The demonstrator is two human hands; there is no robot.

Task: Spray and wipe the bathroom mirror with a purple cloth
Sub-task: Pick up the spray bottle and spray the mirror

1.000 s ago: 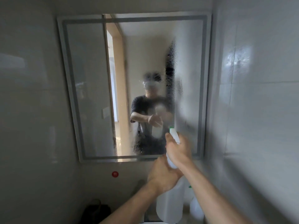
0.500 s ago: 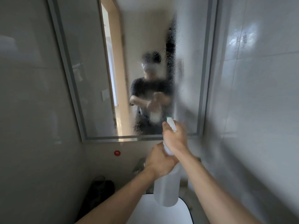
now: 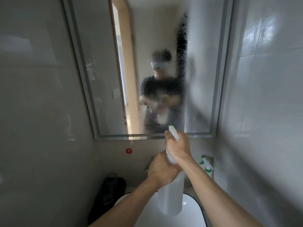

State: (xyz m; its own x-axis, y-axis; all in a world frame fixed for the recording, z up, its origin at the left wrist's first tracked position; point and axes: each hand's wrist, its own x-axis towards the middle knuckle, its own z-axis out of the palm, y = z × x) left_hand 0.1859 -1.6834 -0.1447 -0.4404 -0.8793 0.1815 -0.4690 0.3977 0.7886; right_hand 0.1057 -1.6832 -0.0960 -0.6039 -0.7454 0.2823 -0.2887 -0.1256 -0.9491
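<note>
Inspecting mirror [image 3: 144, 46]: I note it on the wall ahead, droplets over its centre-right
left hand [image 3: 161, 171]: curled round spray bottle [image 3: 170, 199] at its shoulder
spray bottle: upright above white basin [image 3: 193, 215]
right hand [image 3: 179, 149]: gripping the trigger head

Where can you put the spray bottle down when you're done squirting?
The white basin under the spray bottle has bare room right of the bottle, inside its dark rim. Crowded spots: a dark object sits left of the basin, and a second sprayer stands in the far right corner.
</note>
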